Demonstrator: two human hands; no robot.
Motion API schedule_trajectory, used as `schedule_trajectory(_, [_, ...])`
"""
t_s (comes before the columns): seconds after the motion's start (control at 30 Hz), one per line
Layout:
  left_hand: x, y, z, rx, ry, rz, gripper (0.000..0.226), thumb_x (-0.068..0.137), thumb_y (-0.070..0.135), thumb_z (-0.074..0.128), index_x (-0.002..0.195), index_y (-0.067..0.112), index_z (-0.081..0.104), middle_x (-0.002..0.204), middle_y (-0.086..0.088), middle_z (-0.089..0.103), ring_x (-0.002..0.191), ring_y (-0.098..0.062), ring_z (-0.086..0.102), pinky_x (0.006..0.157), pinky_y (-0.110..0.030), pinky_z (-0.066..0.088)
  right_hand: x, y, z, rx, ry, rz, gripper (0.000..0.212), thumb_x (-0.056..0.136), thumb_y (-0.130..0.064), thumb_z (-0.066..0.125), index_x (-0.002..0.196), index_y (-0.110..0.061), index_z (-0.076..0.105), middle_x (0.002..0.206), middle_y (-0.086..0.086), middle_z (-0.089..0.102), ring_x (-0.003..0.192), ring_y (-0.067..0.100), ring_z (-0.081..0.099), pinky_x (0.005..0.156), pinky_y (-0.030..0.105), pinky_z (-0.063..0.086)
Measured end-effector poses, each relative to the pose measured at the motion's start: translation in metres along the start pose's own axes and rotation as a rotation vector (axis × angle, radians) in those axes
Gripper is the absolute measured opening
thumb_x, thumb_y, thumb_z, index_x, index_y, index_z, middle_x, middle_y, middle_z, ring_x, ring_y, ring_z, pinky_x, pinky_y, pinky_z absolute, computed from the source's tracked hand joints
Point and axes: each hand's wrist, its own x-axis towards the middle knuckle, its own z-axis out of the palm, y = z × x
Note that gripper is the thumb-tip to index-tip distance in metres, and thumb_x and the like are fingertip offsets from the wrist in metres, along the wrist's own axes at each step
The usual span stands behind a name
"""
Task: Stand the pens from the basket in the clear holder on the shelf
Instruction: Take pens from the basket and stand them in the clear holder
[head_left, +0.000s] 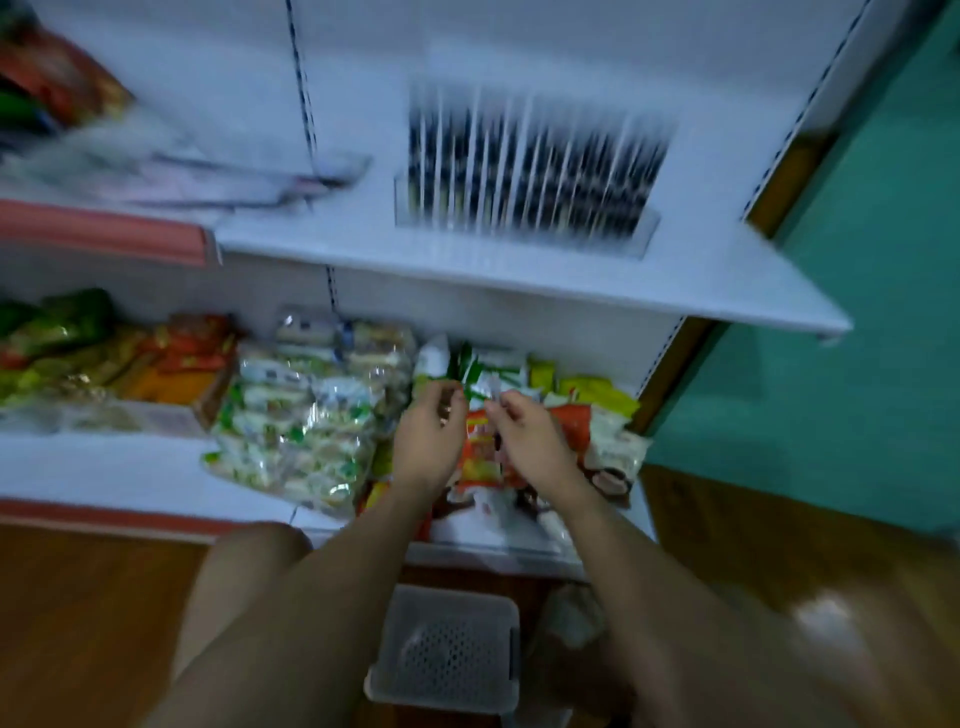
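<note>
Head view: the clear acrylic holder (524, 208) on the white shelf (727, 280) already stands full of dark pens (535, 171). The perforated grey plastic basket (449, 649) on the floor looks empty through the blur. Left hand (428, 436) and right hand (530, 441), close together with fingers loosely curled, seem to hold nothing. Probably finished; next, check the basket.

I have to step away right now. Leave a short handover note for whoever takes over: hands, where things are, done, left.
Left hand: fingers curled, contents unclear.
Right hand: pinching something small and pale, blurred.
Both hover over the snack packets on the lower shelf.
Clear holder on the upper shelf already holds many upright pens.
Basket on the floor looks empty.
Left: confirm what the hands hold, place any last pen.
</note>
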Motion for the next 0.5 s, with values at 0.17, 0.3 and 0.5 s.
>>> schedule_trajectory(0.17, [0.050, 0.096, -0.048, 0.016, 0.152, 0.286, 0.014, 0.097, 0.034, 0.049, 0.098, 0.025, 0.060, 0.083, 0.010, 0.061, 0.075, -0.007, 0.057, 0.067, -0.031, 0.048, 0.035, -0.107, -0.063, 0.027, 0.180, -0.157, 0.032, 0.099, -0.030, 0.055, 0.080, -0.004, 0.056, 0.065, 0.015, 0.054, 0.058, 0.028, 0.059, 0.062, 0.042, 0.051])
schedule_trajectory(0.3, [0.096, 0.135, -0.070, 0.035, 0.225, 0.343, 0.014, 0.093, 0.031, 0.055, 0.103, 0.021, 0.059, 0.094, 0.003, 0.060, 0.086, -0.015, 0.058, 0.074, -0.032, 0.047, 0.061, -0.159, -0.106, -0.031, 0.269, -0.255, 0.032, 0.100, -0.028, 0.053, 0.079, -0.005, 0.052, 0.068, 0.018, 0.052, 0.060, 0.031, 0.059, 0.064, 0.050, 0.053])
schedule_trajectory(0.5, [0.157, 0.143, -0.081, 0.168, 0.123, 0.063, 0.089, 0.080, 0.039, 0.076, 0.149, 0.011, 0.025, 0.150, -0.017, 0.029, 0.135, -0.035, 0.034, 0.110, -0.046, 0.033, 0.097, -0.173, -0.169, -0.109, 0.520, -0.250, 0.015, 0.099, -0.027, 0.054, 0.095, -0.012, 0.055, 0.074, 0.007, 0.059, 0.068, 0.033, 0.060, 0.066, 0.049, 0.054])
